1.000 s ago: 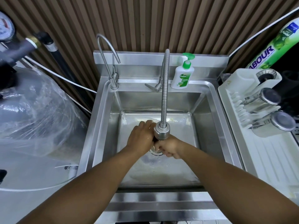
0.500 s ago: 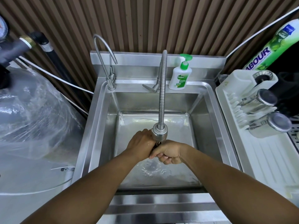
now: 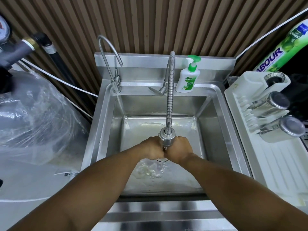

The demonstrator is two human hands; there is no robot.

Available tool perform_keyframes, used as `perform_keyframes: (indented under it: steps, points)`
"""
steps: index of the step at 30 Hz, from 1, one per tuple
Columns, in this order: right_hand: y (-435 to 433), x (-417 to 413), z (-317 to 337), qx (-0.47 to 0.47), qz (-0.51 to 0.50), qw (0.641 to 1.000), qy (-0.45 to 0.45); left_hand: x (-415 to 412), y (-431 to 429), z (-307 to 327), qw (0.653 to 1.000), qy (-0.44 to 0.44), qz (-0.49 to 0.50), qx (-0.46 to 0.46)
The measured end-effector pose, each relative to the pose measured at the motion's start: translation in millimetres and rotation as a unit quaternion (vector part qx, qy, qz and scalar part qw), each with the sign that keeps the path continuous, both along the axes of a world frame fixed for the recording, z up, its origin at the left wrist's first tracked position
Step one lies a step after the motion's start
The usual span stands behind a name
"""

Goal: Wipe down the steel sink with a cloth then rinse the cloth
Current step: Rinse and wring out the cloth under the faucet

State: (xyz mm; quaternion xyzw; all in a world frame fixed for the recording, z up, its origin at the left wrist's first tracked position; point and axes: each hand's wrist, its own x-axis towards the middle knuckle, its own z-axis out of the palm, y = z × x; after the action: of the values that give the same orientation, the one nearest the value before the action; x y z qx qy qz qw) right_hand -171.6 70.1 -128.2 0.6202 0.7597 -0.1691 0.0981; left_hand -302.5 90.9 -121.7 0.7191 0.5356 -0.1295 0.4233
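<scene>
Under the tap head [image 3: 167, 139], left hand [image 3: 150, 150] and right hand [image 3: 179, 150] curl fingers round a nearly hidden cloth [image 3: 164, 148], rinsing; a squeeze likely comes next.

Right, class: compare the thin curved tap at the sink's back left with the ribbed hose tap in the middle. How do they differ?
The thin curved tap has a smooth tube; the ribbed hose tap is ridged. The curved tap ends in a plain narrow tip up high; the hose tap hangs low into the sink, ending in a wide round head. Both are grey metal, mounted at the back.
</scene>
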Motion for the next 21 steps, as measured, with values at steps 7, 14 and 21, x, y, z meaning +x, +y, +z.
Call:
perform_keyframes:
  steps: [7,14,21]
  points:
    - [0.9,-2.7,-1.2,-0.123,-0.176,0.962,0.171,-13.8,10.4,-8.5,0.997,-0.070,0.025,-0.037]
    - [-7.1,-1.2,-24.3,-0.152,-0.170,0.950,0.215,-51.6,68.8,19.4,0.951,-0.159,0.163,-0.208]
    - [-8.9,-1.6,-11.8,-0.146,-0.186,0.947,0.219,-4.0,146.7,20.4,0.824,-0.323,0.462,-0.054]
